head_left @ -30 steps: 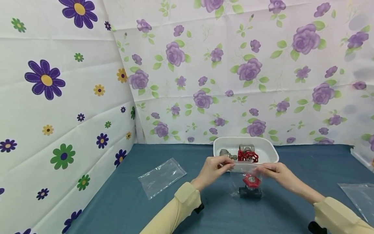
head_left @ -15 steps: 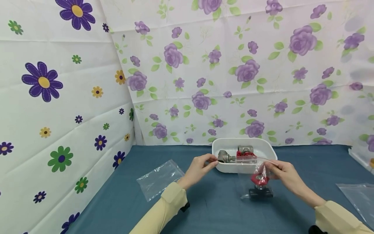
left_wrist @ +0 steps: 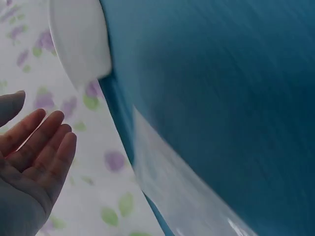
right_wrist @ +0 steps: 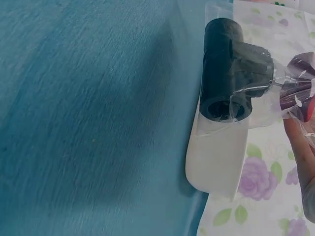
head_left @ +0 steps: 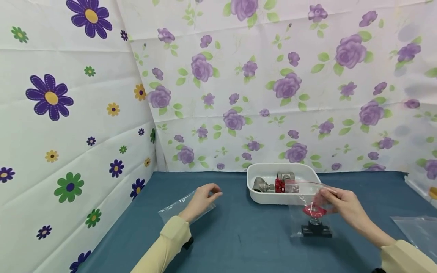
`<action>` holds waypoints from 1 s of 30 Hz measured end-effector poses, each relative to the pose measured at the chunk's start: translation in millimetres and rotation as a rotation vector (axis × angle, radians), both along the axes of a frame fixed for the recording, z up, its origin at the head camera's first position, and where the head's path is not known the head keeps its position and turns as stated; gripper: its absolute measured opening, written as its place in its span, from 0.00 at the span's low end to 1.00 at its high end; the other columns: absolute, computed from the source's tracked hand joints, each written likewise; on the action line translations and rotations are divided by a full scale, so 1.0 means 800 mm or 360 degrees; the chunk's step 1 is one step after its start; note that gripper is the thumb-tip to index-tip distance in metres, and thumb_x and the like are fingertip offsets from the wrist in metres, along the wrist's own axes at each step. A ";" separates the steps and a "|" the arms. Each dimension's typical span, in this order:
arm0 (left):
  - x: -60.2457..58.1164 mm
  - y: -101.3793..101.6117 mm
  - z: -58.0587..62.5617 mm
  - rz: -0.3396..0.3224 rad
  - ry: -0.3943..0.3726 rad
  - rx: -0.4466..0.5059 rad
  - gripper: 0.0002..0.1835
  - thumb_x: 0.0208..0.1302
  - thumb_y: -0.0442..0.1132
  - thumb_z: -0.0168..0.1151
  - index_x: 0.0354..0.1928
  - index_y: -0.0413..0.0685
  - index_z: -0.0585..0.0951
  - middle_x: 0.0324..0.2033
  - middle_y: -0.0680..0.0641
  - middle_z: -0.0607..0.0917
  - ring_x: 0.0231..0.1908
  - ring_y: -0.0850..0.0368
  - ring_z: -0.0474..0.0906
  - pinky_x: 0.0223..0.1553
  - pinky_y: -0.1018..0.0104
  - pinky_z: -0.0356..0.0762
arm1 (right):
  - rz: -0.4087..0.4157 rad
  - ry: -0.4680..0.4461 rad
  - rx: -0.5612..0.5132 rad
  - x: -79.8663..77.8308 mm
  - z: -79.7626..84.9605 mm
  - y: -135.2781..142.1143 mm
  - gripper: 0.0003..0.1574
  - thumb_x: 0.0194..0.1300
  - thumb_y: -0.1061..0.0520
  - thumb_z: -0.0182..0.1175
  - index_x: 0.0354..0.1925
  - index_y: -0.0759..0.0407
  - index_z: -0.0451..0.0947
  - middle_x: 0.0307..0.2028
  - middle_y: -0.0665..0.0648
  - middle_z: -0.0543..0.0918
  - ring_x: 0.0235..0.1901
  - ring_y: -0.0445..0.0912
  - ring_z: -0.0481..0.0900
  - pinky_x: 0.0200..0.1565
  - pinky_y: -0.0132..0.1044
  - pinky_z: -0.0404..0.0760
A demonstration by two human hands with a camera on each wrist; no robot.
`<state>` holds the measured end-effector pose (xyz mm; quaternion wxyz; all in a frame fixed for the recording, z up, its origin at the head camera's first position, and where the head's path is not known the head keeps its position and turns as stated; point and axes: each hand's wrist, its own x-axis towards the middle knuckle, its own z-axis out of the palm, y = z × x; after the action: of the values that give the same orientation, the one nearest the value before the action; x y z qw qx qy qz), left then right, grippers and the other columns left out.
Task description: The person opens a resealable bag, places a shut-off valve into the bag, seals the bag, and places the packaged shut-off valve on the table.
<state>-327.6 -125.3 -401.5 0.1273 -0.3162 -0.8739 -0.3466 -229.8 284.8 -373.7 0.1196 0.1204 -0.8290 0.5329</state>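
Note:
My right hand (head_left: 345, 206) pinches the top corner of a clear zip bag (head_left: 296, 223) with a red line along its mouth. Inside the bag hangs a valve (head_left: 315, 229) with a black tube-shaped body and a red handwheel. In the right wrist view the black valve body (right_wrist: 224, 69) shows through the plastic, the handwheel partly cut off by the frame edge. My left hand (head_left: 201, 201) holds nothing, its fingers loosely bent, over a flat clear bag (head_left: 170, 210) on the table. The left wrist view shows the left hand (left_wrist: 37, 162) with its palm visible.
A white tub (head_left: 273, 199) stands at the back of the blue table (head_left: 246, 246), holding a grey metal valve (head_left: 261, 185) and red-handled valve parts (head_left: 280, 185). Another clear bag (head_left: 418, 231) lies at the right. Flowered cloth (head_left: 205, 94) hangs behind and at the left.
My left hand has let go of the bag's mouth and moved left, over the flat bag. The right hand has carried the bagged valve a little to the right.

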 end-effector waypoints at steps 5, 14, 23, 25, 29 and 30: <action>-0.008 -0.026 -0.001 0.0087 -0.0046 -0.0040 0.07 0.62 0.37 0.58 0.39 0.40 0.78 0.33 0.51 0.78 0.34 0.56 0.75 0.33 0.63 0.74 | -0.0025 -0.0036 -0.0005 0.002 0.001 0.009 0.29 0.70 0.51 0.48 0.51 0.78 0.69 0.30 0.58 0.82 0.30 0.41 0.79 0.26 0.42 0.80; -0.018 -0.051 -0.012 0.0334 -0.0236 -0.0215 0.14 0.60 0.39 0.61 0.43 0.36 0.76 0.39 0.42 0.76 0.42 0.45 0.72 0.41 0.53 0.71 | -0.0003 -0.0199 -0.0042 0.003 0.002 0.021 0.33 0.70 0.48 0.47 0.53 0.79 0.66 0.32 0.60 0.81 0.31 0.42 0.79 0.27 0.44 0.80; -0.023 -0.058 -0.013 0.0512 -0.0449 -0.0439 0.30 0.58 0.47 0.62 0.53 0.29 0.68 0.45 0.35 0.69 0.48 0.38 0.64 0.45 0.48 0.66 | -0.0034 -0.0419 0.0016 0.002 0.001 0.042 0.31 0.69 0.46 0.47 0.46 0.76 0.73 0.31 0.59 0.79 0.31 0.44 0.80 0.27 0.45 0.80; -0.024 -0.060 -0.012 0.0525 -0.0507 -0.0468 0.34 0.57 0.48 0.63 0.55 0.27 0.65 0.48 0.31 0.66 0.51 0.35 0.61 0.47 0.46 0.64 | -0.0042 -0.0462 0.0025 0.001 0.000 0.046 0.30 0.69 0.46 0.47 0.43 0.74 0.75 0.30 0.58 0.79 0.30 0.44 0.80 0.27 0.45 0.80; -0.027 -0.064 -0.012 0.0549 -0.0586 -0.0529 0.41 0.55 0.50 0.65 0.59 0.24 0.61 0.54 0.26 0.61 0.55 0.31 0.56 0.50 0.42 0.60 | -0.0020 -0.0508 0.0017 0.000 -0.001 0.053 0.28 0.69 0.46 0.47 0.38 0.72 0.77 0.30 0.57 0.78 0.30 0.44 0.80 0.26 0.46 0.79; -0.027 -0.065 -0.012 0.0554 -0.0598 -0.0533 0.42 0.54 0.49 0.66 0.59 0.24 0.60 0.54 0.26 0.61 0.55 0.30 0.56 0.50 0.41 0.60 | -0.0016 -0.0513 0.0018 0.000 -0.002 0.055 0.27 0.69 0.46 0.47 0.36 0.71 0.77 0.29 0.57 0.78 0.30 0.44 0.80 0.26 0.46 0.79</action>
<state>-349.1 -177.2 -411.5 -0.0329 -0.1088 -0.9682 -0.2231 -229.7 328.8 -375.1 -0.0131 0.0298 -0.8411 0.5400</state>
